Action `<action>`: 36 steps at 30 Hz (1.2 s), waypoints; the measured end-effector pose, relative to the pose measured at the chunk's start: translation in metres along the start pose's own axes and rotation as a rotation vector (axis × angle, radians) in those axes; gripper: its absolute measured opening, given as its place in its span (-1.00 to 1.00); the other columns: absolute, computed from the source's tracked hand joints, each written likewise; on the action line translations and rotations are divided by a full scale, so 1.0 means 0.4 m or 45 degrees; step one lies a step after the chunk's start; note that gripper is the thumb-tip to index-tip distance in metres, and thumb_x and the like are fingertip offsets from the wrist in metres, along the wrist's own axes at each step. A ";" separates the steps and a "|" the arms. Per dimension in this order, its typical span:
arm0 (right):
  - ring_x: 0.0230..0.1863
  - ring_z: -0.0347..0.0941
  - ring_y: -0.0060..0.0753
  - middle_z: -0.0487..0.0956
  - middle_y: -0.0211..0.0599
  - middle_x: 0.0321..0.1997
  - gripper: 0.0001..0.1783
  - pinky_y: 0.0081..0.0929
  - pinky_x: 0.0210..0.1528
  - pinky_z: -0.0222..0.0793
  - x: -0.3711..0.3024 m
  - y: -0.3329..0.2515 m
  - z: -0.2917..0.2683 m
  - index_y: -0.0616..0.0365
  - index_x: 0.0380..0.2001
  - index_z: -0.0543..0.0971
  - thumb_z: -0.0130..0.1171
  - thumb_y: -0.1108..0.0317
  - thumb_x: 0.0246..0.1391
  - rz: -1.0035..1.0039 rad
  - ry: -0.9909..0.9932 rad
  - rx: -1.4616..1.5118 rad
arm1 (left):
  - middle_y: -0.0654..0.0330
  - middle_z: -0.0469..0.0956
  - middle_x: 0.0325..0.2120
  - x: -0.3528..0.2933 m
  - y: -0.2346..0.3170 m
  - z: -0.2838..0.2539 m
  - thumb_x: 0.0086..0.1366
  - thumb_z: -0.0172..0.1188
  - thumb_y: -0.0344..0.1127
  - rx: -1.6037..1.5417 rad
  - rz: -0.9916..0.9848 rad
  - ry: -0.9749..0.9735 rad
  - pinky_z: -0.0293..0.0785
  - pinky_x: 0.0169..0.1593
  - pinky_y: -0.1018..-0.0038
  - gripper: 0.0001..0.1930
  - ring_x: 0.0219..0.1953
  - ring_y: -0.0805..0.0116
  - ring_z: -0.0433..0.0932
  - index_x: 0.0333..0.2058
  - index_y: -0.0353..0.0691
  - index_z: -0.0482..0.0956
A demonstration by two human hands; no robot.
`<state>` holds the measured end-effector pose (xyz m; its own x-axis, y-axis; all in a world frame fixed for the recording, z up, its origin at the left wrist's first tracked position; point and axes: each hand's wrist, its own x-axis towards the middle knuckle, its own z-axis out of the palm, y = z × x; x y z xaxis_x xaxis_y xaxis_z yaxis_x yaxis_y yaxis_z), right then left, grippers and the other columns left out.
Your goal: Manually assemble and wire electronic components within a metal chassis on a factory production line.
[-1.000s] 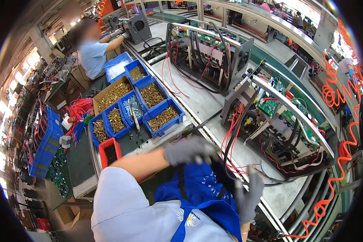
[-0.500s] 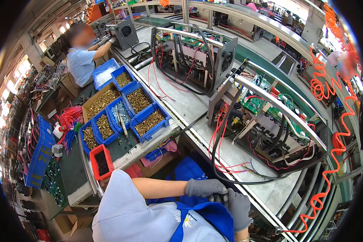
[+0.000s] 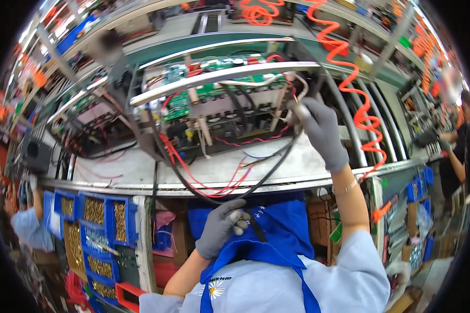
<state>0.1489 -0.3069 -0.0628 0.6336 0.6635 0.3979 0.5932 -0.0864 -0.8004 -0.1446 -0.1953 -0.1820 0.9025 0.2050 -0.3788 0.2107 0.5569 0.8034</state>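
Note:
An open electronic unit [image 3: 209, 78] with green circuit boards and silver top rails lies ahead on the conveyor. At its right end, my grey-gloved right hand [image 3: 321, 133] reaches in with thumb and fingers pinched; a thin yellowish tip shows above them, too small to name. My left hand [image 3: 222, 229], also gloved, is held before my blue apron [image 3: 277, 224] with its fingers curled in; what they hold, if anything, is hidden. A thick black cable [image 3: 269, 175] loops from the unit down close to the left hand. Loose red wires [image 3: 209, 189] hang over the conveyor's front edge.
Blue bins [image 3: 121, 221] of brass-coloured screws stand at left, beside a red bin [image 3: 128, 295]. A coiled orange hose [image 3: 363, 112] hangs at right over metal rollers [image 3: 384, 122]. Another unit [image 3: 89, 122] stands further left. People work at both sides.
My view has turned right, bringing the unit in front of me. My hands, earlier together at the apron, have parted: the right has reached up to the unit, the left stays low.

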 end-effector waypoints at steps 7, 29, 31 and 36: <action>-0.55 0.55 -0.38 0.61 -0.19 -0.56 -0.62 -0.42 -0.43 0.42 0.104 0.058 -0.048 0.22 -0.14 0.59 0.05 0.10 0.30 -0.017 0.108 -0.253 | 0.11 0.58 -0.44 -0.041 -0.044 -0.014 0.35 0.19 -0.28 0.187 -0.014 0.259 0.40 -0.54 0.70 -0.71 -0.56 0.55 0.50 -0.05 -0.33 0.47; -0.78 0.18 -0.76 0.36 -0.53 -0.74 -0.54 -0.70 -0.74 -0.02 0.186 0.103 -0.070 0.14 -0.55 0.53 0.13 0.00 0.27 0.250 0.106 0.022 | 0.28 0.56 -0.48 -0.047 -0.033 -0.002 0.39 0.14 -0.06 0.152 0.027 0.138 0.32 -0.54 0.71 -0.62 -0.54 0.64 0.44 -0.11 -0.29 0.61; -0.79 0.21 -0.73 0.36 -0.51 -0.76 -0.53 -0.70 -0.75 0.01 0.191 0.077 -0.069 0.16 -0.55 0.52 0.11 -0.01 0.28 0.274 0.059 0.032 | 0.33 0.50 -0.56 -0.055 -0.039 -0.005 0.39 0.12 0.02 0.141 0.037 0.170 0.28 -0.57 0.71 -0.60 -0.59 0.64 0.40 -0.20 -0.26 0.62; -0.71 0.34 -0.64 0.45 -0.43 -0.67 -0.57 -0.64 -0.65 0.18 0.093 -0.086 -0.005 0.24 -0.48 0.55 0.21 0.04 0.17 0.130 -0.056 -0.164 | 0.35 0.44 -0.66 -0.044 0.051 -0.020 0.40 0.08 0.08 0.258 0.272 0.220 0.25 -0.61 0.70 -0.56 -0.64 0.65 0.37 -0.32 -0.24 0.59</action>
<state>0.1530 -0.2808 -0.0197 0.6732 0.6780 0.2951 0.5875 -0.2480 -0.7703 -0.1592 -0.1811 -0.1624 0.8609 0.4430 -0.2501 0.1093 0.3191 0.9414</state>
